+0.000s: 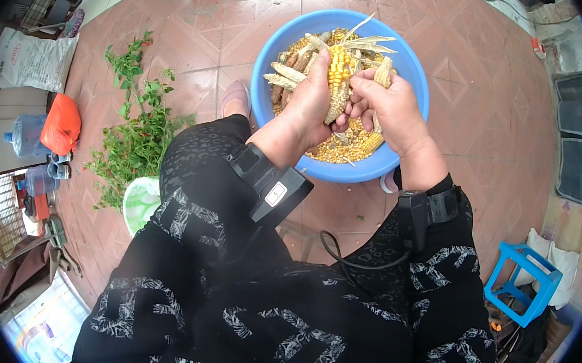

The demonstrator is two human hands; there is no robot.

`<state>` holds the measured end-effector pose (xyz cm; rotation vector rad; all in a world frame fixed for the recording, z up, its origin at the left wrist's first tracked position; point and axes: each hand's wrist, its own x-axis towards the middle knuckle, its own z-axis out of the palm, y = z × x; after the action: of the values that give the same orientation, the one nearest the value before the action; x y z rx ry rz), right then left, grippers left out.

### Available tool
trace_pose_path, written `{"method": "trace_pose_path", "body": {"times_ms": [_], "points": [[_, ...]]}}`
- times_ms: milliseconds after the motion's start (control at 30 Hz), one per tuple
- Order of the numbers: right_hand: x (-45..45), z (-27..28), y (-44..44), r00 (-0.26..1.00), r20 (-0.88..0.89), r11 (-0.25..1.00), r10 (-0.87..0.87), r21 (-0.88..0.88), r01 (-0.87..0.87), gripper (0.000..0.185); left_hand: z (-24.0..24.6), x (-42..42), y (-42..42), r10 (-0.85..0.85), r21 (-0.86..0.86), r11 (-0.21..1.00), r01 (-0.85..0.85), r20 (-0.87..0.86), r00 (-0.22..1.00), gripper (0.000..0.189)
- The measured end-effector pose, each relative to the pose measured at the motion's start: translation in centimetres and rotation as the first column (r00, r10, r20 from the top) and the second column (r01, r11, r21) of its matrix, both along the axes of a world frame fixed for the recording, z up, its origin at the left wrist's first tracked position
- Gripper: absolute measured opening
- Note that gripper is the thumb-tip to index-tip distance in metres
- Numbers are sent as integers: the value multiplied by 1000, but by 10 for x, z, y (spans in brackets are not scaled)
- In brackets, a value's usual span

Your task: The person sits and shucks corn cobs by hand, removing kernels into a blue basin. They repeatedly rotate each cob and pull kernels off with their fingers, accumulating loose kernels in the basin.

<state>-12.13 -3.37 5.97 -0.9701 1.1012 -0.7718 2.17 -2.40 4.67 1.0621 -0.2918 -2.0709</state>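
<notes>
My left hand [309, 97] grips an ear of dried corn [339, 68], with yellow kernels on its upper part and bare cob at its lower end. Dry husk leaves [369, 43] spread from its top. Close beside it, my right hand [391, 102] is closed around a mostly bare corn cob [382, 73], its fingertips near the ear. Both hands are above a blue plastic basin [421, 70] that stands between my feet. Loose yellow kernels [334, 151] cover its bottom. Several stripped cobs [287, 72] lie piled at the basin's left, and a kernelled ear [372, 143] lies at lower right.
Left of my leg, a leafy plant with small red fruits [134, 133] lies by a light green lined bin [141, 203]. Farther left are an orange plastic bag [62, 124], water jugs [30, 135] and a white sack [32, 61]. A blue stool frame [522, 284] stands at right.
</notes>
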Motion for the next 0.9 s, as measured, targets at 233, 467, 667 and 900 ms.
{"method": "trace_pose_path", "body": {"times_ms": [233, 467, 667, 900], "points": [[9, -4, 5, 991, -48, 992, -125, -40, 123, 24, 3, -9, 4, 26, -62, 998, -21, 78, 997, 64], [13, -5, 8, 986, -48, 986, -162, -50, 160, 26, 2, -5, 3, -2, -66, 998, 4, 41, 999, 67], [5, -10, -3, 980, 59, 981, -190, -17, 191, 31, 1, -9, 5, -58, -142, 987, 70, 84, 995, 68], [10, -8, 1, 957, 2, 957, -289, 36, 289, 19, 6, -9, 7, -109, -105, 987, 118, 91, 990, 62]]}}
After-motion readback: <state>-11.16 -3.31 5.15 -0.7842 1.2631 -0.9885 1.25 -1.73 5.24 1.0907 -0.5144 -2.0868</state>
